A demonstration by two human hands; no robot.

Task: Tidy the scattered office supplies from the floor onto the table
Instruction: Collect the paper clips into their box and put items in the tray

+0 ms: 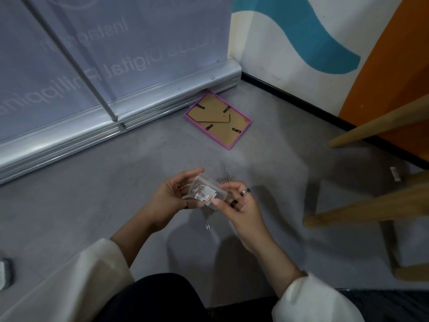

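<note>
Clear plastic box (207, 192), seemingly of paper clips, between both hands.

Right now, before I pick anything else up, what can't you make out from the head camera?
- Head view: the table is out of frame; only wooden legs show.
- Picture frame lies face down, hiding its front.
- Clear box: both hands, left and right, cover its sides; the label is too small to read.
- Loose paper clips: too fine to count.
</note>
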